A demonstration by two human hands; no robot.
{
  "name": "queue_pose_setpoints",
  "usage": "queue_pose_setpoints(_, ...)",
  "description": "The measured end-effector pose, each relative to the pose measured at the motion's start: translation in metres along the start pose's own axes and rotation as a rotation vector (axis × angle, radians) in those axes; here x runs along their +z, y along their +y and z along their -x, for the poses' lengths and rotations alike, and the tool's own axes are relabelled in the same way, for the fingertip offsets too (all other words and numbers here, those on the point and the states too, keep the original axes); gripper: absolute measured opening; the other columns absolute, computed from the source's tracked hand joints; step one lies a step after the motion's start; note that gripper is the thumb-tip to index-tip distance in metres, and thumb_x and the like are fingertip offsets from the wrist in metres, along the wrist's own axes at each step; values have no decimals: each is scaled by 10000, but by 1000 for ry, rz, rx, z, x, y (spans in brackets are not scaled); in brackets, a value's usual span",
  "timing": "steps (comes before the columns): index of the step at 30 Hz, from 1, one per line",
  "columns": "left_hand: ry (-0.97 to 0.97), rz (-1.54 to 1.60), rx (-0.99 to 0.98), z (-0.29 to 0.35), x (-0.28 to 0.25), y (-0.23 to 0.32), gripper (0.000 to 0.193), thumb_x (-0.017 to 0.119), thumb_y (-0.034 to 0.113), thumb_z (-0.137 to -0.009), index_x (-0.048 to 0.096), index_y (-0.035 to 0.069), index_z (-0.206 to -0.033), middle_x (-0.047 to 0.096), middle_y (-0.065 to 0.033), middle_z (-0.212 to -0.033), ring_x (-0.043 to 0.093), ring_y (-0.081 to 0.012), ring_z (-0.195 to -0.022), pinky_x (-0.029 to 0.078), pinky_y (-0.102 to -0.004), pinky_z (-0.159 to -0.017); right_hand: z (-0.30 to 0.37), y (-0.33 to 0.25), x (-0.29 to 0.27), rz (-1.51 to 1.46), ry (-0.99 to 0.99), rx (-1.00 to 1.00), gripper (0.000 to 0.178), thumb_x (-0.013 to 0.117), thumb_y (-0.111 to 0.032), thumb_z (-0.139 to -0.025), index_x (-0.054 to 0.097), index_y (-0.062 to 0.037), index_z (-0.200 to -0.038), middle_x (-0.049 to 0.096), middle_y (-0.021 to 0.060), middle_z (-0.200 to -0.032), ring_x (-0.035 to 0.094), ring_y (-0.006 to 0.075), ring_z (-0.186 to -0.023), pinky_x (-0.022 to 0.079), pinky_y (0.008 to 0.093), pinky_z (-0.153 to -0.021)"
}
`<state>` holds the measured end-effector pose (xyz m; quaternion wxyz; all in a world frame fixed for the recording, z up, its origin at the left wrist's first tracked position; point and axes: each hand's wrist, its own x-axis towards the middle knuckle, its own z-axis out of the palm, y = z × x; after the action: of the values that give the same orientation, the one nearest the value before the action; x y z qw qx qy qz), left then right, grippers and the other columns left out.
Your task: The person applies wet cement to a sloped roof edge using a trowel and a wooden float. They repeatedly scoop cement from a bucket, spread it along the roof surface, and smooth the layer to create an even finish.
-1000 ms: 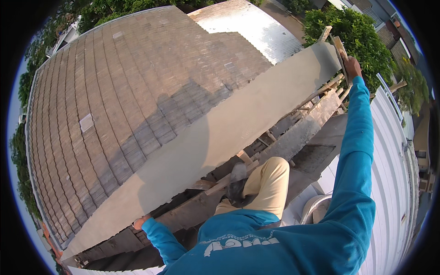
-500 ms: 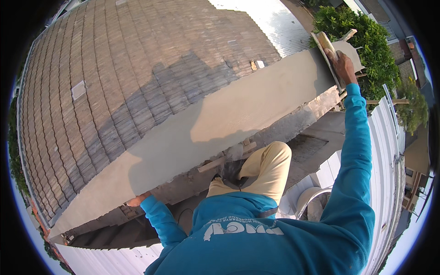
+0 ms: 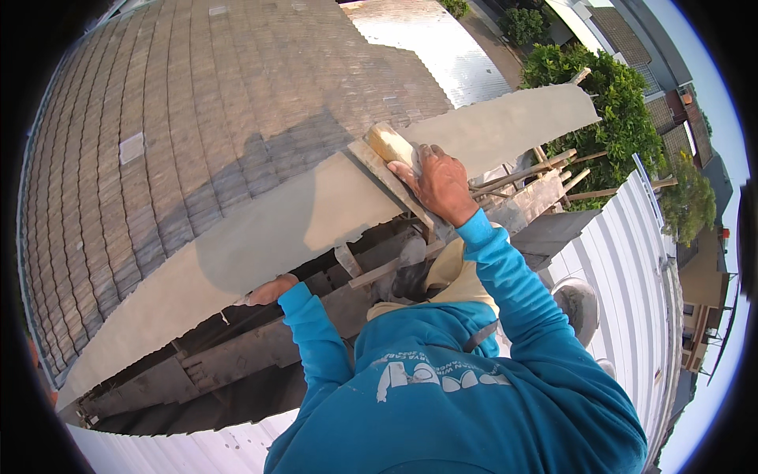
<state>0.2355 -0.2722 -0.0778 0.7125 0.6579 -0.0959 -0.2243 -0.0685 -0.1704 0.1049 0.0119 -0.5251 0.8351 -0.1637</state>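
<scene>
Gripping a wooden float (image 3: 392,147) in the right hand (image 3: 439,183), fingers closed over its pale handle, its long flat blade pressed onto the wet grey cement strip (image 3: 316,217) capping the wall top; compared with a second ago, drawn in from the far right end of the strip, arm then at full stretch, to about its middle, close above the body; judged a smoothing pass carried leftward, with the stretch to the right already evenly grey and the near left stretch likely next. Resting at the strip's near edge lower left, the left hand (image 3: 267,291), fingers curled over or against that edge, seemingly bracing; grip hidden from this angle, so cannot tell how tightly closed; much the same place as before. Beyond the strip, a broad tiled roof (image 3: 174,118) falling away to the far left, shadow lying across its tiles; under the strip, rough timber scaffold planks and poles (image 3: 521,201), a bent knee in tan trousers (image 3: 446,268) between them; right of the blue sleeve (image 3: 521,308), white corrugated sheeting (image 3: 632,261) with a round grey bucket (image 3: 580,304) near the elbow; green treetops (image 3: 608,103) at far right.
</scene>
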Motion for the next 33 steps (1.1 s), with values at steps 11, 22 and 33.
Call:
queue_pose_setpoints(11, -65, -172, -169, -37, -3, -39, 514, 378, 405, -1011, 499, 3, -1308, 567, -168, -1294, 585, -290, -1086, 496, -434, -918, 60, -195, 39, -554, -318, -306, 622, 608, -565, -869, 656, 46, -975, 642, 236, -960, 630, 371, -931, 492, 478, -828)
queue_pose_setpoints(22, 95, -104, -289, -114, -29, -53, 558, 371, 425, -993, 571, -36, -1237, 616, -190, -1236, 612, -318, -1047, 494, -446, -907, -39, 164, -76, -685, -10, 327, 599, 632, -501, -921, 672, 67, -1106, 693, 126, -846, 630, 151, -766, 514, 324, -728)
queue_pose_setpoints(33, 92, -492, 467, -79, -7, -23, 524, 382, 221, -1026, 309, -102, -1432, 497, -296, -1340, 603, -365, -1081, 557, -427, -862, -42, 195, -24, -190, -17, 209, 618, 589, -550, -921, 671, 54, -1018, 658, 232, -778, 632, 302, -749, 486, 423, -744)
